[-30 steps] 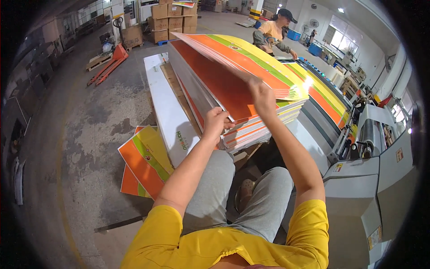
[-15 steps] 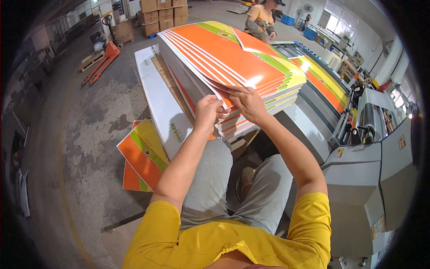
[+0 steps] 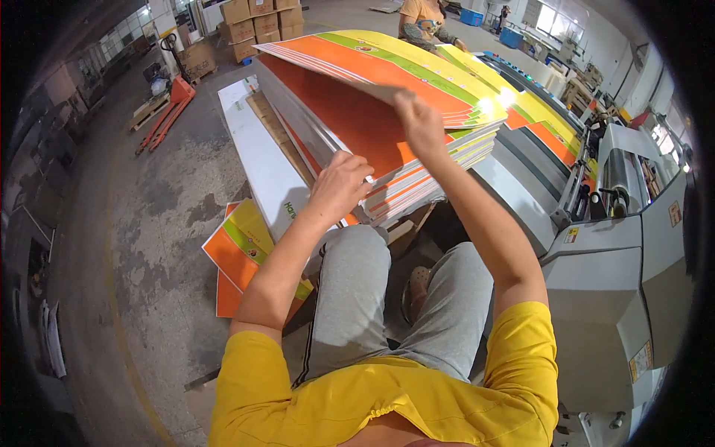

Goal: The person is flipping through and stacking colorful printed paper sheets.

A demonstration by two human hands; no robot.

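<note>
A tall stack of printed sheets (image 3: 454,160), orange, green and yellow, stands in front of my knees. My right hand (image 3: 424,127), slightly blurred, grips the near edge of several upper printed sheets (image 3: 380,71) and holds them raised off the pile. Beneath them a shaded orange surface shows along the left part of the stack. My left hand (image 3: 342,182) is at the pile's near left corner, its fingers curled over the edge there. Its fingertips are partly hidden.
A long white board or carton (image 3: 264,164) lies left of the stack. Loose printed sheets (image 3: 242,253) are on the floor. At right stands a grey machine (image 3: 596,268) with rollers. Beyond the stack is a person (image 3: 424,22); a red pallet jack (image 3: 175,108) and cartons (image 3: 261,26) stand behind.
My right hand has risen, lifting the near edge of the upper sheets up and away from the pile. My left hand stays by the corner. The person beyond has shifted slightly left.
</note>
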